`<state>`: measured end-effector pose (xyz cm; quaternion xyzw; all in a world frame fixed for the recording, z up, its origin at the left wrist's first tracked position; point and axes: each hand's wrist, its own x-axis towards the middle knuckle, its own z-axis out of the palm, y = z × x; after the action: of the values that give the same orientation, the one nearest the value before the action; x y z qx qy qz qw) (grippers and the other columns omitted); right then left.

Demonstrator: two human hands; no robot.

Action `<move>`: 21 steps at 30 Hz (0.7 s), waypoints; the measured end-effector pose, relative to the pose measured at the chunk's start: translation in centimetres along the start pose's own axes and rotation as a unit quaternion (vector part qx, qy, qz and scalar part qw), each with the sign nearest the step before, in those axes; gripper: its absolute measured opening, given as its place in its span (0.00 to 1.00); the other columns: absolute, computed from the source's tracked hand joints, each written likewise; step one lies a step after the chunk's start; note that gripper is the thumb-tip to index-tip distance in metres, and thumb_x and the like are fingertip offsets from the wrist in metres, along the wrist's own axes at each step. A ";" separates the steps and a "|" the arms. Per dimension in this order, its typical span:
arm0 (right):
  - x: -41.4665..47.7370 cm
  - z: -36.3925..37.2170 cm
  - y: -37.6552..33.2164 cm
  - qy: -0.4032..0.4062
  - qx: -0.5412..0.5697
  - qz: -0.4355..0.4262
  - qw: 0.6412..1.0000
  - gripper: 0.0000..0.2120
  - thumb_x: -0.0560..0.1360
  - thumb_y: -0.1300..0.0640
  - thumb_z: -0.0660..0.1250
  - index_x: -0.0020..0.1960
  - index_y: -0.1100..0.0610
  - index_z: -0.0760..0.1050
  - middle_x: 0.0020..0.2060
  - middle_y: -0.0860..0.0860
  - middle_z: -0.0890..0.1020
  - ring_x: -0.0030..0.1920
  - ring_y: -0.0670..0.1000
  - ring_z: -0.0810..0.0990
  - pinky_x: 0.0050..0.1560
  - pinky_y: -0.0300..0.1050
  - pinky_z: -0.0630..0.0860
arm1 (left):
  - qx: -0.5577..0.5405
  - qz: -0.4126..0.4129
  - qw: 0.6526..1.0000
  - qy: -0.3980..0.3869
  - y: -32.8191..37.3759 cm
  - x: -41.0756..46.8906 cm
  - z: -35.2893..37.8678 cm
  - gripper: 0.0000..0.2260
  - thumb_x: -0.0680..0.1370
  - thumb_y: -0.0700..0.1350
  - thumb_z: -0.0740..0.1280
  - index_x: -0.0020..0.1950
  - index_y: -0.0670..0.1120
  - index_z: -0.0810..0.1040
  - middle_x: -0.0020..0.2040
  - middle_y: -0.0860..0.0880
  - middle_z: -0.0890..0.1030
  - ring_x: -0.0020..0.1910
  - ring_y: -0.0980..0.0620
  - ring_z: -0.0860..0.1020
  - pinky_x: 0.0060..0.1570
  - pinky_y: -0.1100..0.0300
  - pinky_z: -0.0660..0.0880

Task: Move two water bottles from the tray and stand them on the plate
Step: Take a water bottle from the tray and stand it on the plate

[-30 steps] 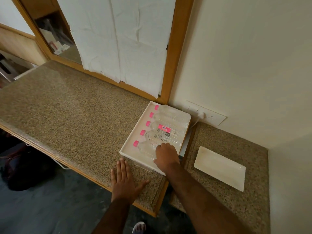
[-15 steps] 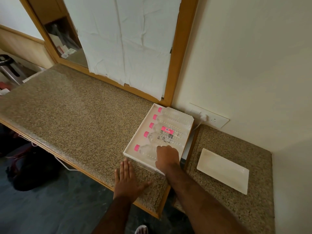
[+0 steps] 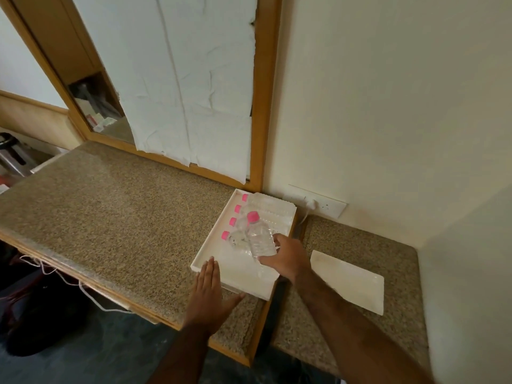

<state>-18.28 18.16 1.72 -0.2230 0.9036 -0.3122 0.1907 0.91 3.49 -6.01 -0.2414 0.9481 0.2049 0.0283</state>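
Observation:
A white tray lies on the speckled counter and holds several clear water bottles with pink caps, lying side by side. My right hand grips one clear bottle near its base and holds it tilted above the tray, pink cap pointing up and away. My left hand lies flat, fingers together, on the counter with its fingertips on the tray's near left edge. An empty white rectangular plate sits on the lower counter to the right of the tray.
A wall socket with a white plug and cable is behind the tray. A wood-framed mirror covered with white paper rises at the back. The left counter ends at a wooden edge, with a gap before the lower right counter.
My right hand has lifted the nearest bottle out of the tray and tilted it upward. My left hand slid forward to the tray's near edge.

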 end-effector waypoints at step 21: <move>-5.0 -17.8 17.5 0.080 0.146 0.052 0.985 0.28 0.66 0.54 0.82 0.64 0.48 0.78 0.55 0.43 0.85 0.54 0.41 0.83 0.51 0.36 0.78 | -0.008 0.205 0.976 -0.066 15.8 2.0 7.5 0.54 0.72 0.82 0.51 0.83 0.47 0.37 0.83 0.50 0.36 0.81 0.54 0.35 0.80 0.54 0.38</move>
<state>-27.67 41.63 4.41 -0.1199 0.8709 -0.4473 0.1644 -8.58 18.26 -7.29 -0.0279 0.9718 0.2298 0.0459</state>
